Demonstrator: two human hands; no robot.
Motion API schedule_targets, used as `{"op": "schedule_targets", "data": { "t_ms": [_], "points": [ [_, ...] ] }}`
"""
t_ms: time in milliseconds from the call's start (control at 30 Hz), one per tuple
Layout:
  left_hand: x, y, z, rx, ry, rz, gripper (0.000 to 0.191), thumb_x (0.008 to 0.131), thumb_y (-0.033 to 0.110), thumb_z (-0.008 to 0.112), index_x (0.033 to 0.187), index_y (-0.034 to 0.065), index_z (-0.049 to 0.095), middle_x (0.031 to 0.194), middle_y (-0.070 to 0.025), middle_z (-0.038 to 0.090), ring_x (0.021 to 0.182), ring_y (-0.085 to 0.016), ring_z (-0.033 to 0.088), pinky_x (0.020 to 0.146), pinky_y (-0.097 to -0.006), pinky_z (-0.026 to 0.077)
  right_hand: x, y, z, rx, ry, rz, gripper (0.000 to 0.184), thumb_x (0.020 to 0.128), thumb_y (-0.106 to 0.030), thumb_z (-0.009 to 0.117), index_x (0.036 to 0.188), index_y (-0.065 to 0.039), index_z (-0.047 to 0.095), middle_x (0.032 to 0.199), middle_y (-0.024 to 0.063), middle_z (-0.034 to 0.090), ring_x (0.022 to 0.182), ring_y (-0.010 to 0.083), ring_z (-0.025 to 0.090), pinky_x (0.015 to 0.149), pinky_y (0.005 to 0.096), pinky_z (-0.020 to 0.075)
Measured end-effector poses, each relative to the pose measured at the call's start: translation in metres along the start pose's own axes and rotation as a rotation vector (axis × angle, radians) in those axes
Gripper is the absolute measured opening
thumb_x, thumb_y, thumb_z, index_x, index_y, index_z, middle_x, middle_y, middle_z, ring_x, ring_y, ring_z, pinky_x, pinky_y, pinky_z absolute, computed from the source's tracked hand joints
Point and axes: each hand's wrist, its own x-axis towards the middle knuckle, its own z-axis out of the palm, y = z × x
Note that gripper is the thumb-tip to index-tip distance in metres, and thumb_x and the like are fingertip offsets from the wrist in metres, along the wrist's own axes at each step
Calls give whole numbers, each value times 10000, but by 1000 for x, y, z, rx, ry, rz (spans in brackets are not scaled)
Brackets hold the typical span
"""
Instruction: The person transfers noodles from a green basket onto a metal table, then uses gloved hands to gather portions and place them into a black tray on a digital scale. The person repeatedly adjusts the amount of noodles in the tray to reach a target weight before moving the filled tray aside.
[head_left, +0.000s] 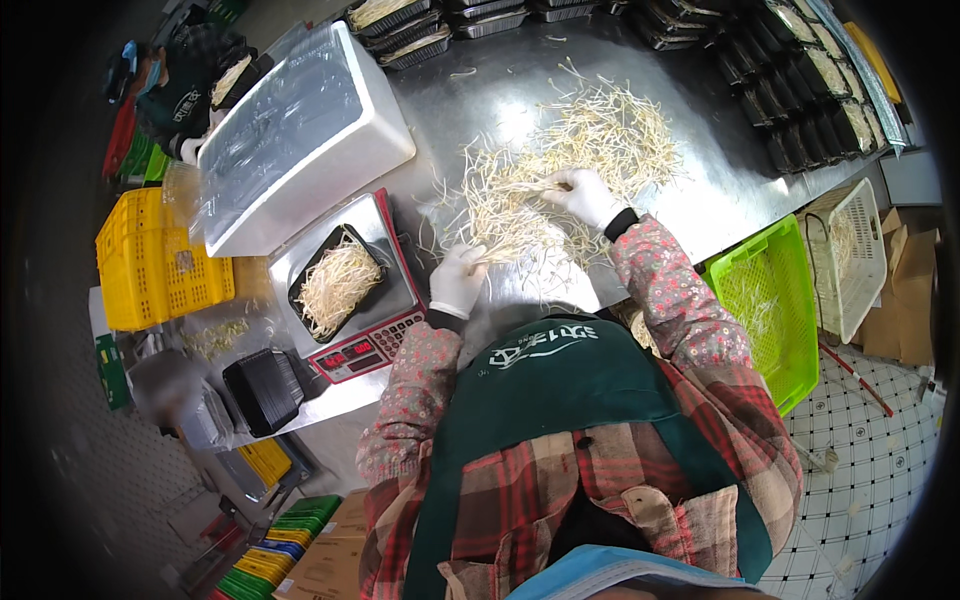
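Note:
Loose bean sprouts (607, 131) lie spread over the steel table (720, 202) in front of me. My left hand (456, 281), in a white glove, pinches a few sprouts at the near left side of the pile. Gloved in white too, my right hand (585, 196) holds a small bunch of sprouts between thumb and fingers, over the middle of the pile. To the left of my left hand, a black plastic tray (306, 283) heaped with sprouts (341, 285) rests on a red digital scale (401, 274) with a steel plate.
A white foam box (375, 135) stands behind the scale, a stack of black trays (262, 390) near the left edge. Filled trays (825, 71) are stacked far right. Green (806, 300) and white crates (870, 255) stand at right, a yellow crate (161, 262) at left. A co-worker (176, 112) holds a tray.

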Motion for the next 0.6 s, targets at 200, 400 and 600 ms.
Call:
{"op": "schedule_targets", "data": {
  "t_ms": [200,400,600],
  "points": [
    [-7,5,37,74,-7,-15,452,749,180,709,1182,95,616,1127,-111,595,789,-236,621,758,-324,517,-7,16,40,-316,-172,-121,412,790,-230,690,1160,-61,624,1050,190,638,964,325,609,887,371,477],
    [-43,10,17,-74,-43,-224,425,719,183,749,1123,89,658,1097,-78,615,687,-176,613,687,-292,516,-14,-16,36,-524,-147,-242,757,688,-389,764,1297,-33,491,1261,162,488,1153,339,490,982,394,410],
    [-53,31,0,-163,-53,-218,392,761,220,725,1113,59,660,1106,-90,628,713,-172,625,699,-291,511,-13,-16,65,-647,-282,-244,568,758,-366,695,1210,-45,570,1148,166,559,1053,334,555,902,408,451]
  ]
}}
